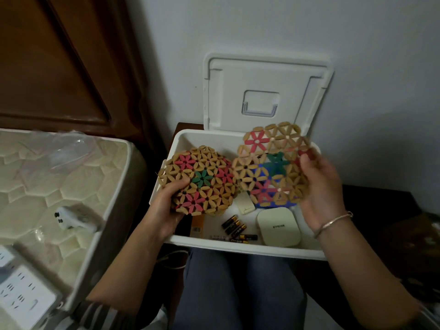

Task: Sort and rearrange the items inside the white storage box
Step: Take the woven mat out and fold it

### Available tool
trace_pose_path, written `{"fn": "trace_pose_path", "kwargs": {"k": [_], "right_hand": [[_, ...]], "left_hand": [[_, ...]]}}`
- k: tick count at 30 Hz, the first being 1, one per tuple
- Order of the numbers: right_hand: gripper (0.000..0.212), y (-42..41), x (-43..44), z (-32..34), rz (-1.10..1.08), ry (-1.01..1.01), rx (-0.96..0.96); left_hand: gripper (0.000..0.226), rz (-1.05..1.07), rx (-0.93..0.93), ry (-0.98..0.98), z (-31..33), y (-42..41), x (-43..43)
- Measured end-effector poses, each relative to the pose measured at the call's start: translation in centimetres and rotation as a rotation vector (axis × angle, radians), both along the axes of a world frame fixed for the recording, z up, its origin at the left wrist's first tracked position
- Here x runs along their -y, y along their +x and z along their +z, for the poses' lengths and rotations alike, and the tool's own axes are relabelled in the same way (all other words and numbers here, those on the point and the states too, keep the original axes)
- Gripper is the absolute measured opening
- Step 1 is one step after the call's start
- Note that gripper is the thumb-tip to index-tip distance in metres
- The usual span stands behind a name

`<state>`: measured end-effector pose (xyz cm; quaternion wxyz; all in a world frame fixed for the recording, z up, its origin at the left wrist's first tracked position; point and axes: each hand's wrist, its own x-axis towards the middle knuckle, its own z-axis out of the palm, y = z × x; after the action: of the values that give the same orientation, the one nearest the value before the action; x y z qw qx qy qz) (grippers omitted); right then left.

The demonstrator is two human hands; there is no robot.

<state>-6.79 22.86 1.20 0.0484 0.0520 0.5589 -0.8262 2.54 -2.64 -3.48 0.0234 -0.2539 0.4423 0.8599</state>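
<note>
left hand point(170, 203) grips a chunky stack of round bamboo-bead mats point(204, 179) with red and green flower shapes, right hand point(319, 184) holds a single lacy bamboo-bead mat point(271, 160) by its edge, both just above the open white plastic storage box point(238, 249). On its smooth floor: loose black batteries point(234, 226) and a cream rounded-square case point(277, 228)

White storage box point(238, 247): lid point(266, 91) raised upright. One flower-pattern mat point(209, 172) and a second mat point(273, 148) are held above it; batteries point(234, 226) lie inside.

Dim, flat indoor light, dark lower-right corner, bowed wide-angle edges, right hand point(320, 186) slightly blurred.
</note>
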Motion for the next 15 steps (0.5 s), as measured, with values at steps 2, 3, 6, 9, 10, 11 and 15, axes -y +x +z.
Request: {"fn": "trace_pose_path", "kwargs": {"k": [2,3,6,9,10,11,15], "right_hand": [[0.024,0.5,2.0,-0.2,0.116,0.003,0.077],[0.024,0.6,3.0,-0.4,0.147,0.018,0.115],[0.019,0.5,5.0,-1.1,0.159,0.046,0.202],[0.015,0.2,5.7,-1.9,0.197,0.090,0.218],[0.015,0.3,5.8,-2.1,0.212,0.090,0.219],[0.015,0.4,5.9,-2.4,0.224,0.088,0.221],[0.012,0.6,6.5,-3.0,0.246,0.204,0.194]], "left_hand": [[0.056,-0.028,0.020,0.018,0.2,0.0,0.0],[0.057,-0.034,0.034,0.027,0.2,0.1,0.0],[0.057,-0.048,0.057,0.067,0.1,0.3,0.2],[0.059,-0.073,0.047,0.106,0.2,0.4,0.3],[0.062,-0.086,0.047,0.097,0.3,0.3,0.2],[0.065,-0.101,0.049,0.082,0.4,0.2,0.0],[0.055,-0.129,0.051,0.058,0.5,-0.1,-0.4]]}}
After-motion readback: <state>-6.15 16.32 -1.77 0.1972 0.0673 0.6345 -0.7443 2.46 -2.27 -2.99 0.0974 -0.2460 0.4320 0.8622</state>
